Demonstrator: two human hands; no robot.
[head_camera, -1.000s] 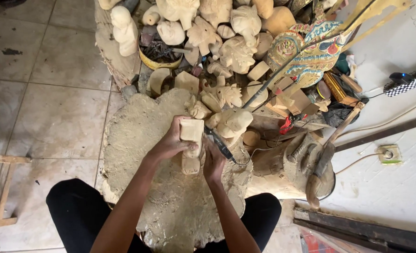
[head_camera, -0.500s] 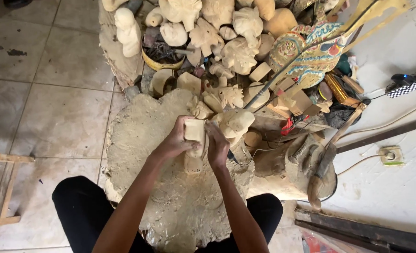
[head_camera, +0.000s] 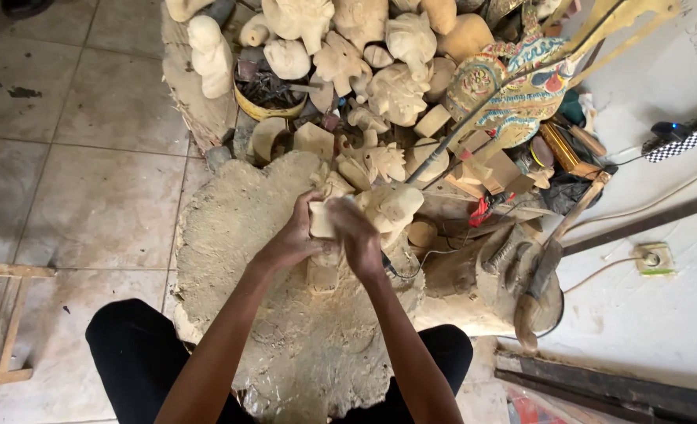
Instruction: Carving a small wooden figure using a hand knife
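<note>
My left hand grips a pale block of wood that stands upright on a large rough stump used as a work surface. My right hand is closed over the block's right side and holds a thin dark-handled carving tool whose end sticks out behind the hand. The tool's tip is hidden by my fingers. My legs in black trousers frame the stump from below.
A heap of unpainted carved wooden figures lies just beyond the stump. A painted flat puppet on sticks leans at the upper right. A wooden mallet rests on a smaller log to the right. Grey floor tiles spread left.
Both hands have shifted slightly up and right on the block, and my right hand now covers more of its face. The camera has moved a little.
</note>
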